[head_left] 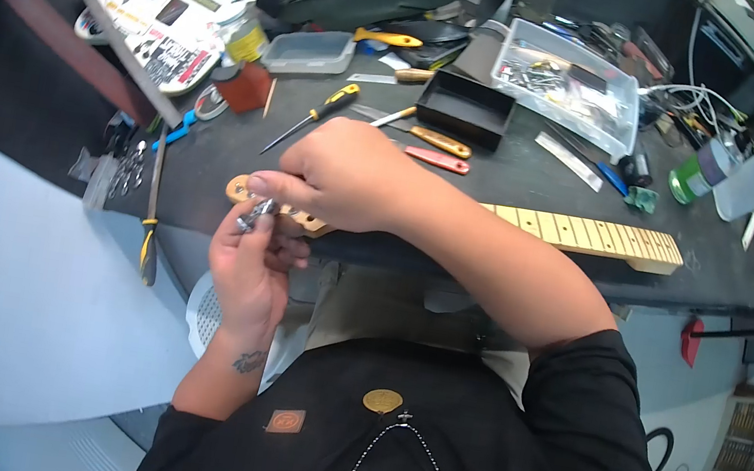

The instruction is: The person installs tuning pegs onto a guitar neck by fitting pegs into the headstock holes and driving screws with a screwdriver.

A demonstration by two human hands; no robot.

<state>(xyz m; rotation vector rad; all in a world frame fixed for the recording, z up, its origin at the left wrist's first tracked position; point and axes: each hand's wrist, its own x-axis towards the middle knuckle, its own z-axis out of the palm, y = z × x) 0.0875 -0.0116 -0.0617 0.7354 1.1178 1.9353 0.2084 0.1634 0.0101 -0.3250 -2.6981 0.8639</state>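
A guitar neck (584, 234) with a pale fretted fingerboard lies along the front edge of the dark bench, its headstock (239, 186) at the left. Just in front of the headstock, my left hand (249, 265) holds a small shiny metal part (256, 213) between thumb and fingers. My right hand (337, 175) reaches across from the right, over the headstock end, with its thumb beside the metal part. Its fingers are curled and partly hidden, so what they grip, if anything, cannot be made out. My right forearm covers the middle of the neck.
Behind my hands lie a yellow-black screwdriver (326, 107), a black tray (465, 109) and a clear bin of parts (569, 81). Bottles (700, 172) stand at the right. A long screwdriver (148, 249) overhangs the left front edge near small metal parts (129, 169).
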